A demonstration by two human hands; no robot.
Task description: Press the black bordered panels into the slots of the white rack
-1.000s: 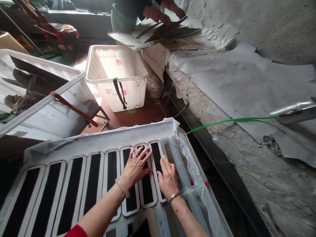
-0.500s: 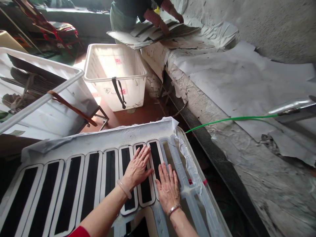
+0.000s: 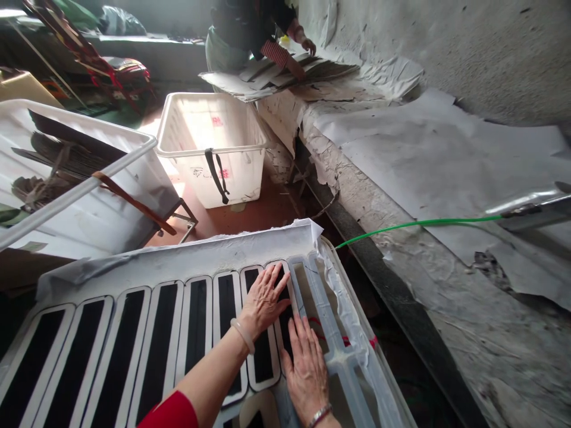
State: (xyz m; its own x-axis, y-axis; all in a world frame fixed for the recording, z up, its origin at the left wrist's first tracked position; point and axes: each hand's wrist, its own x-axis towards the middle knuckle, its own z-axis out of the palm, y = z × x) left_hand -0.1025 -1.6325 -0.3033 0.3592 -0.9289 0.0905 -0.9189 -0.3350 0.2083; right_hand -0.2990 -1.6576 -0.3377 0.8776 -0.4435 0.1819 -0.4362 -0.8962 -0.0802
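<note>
Several long black strips with pale rounded borders, such as this strip (image 3: 161, 333), lie side by side on a grey slatted frame (image 3: 339, 358). My left hand (image 3: 266, 297) lies flat, fingers outstretched, over the upper part of the rightmost strip (image 3: 284, 334). Palm down with extended fingers, my right hand (image 3: 307, 371) rests on the lower part of that same strip. Neither hand grips anything. Below the row, another black piece with a beige border (image 3: 263, 407) shows partly at the bottom edge.
Beyond the frame stand a white bin (image 3: 212, 178) and a left-hand bin (image 3: 149, 205) holding tied dark sheets (image 3: 66, 157). Rough paper-covered ledge (image 3: 392, 160) runs along the right. A green cord (image 3: 414, 223) crosses to the frame. Another person (image 3: 241, 41) handles flat sheets farther back.
My left hand has slid right, from the neighbouring strip onto the rightmost one. My right hand has shifted slightly down. The view has tilted a little; the other person's hand has moved.
</note>
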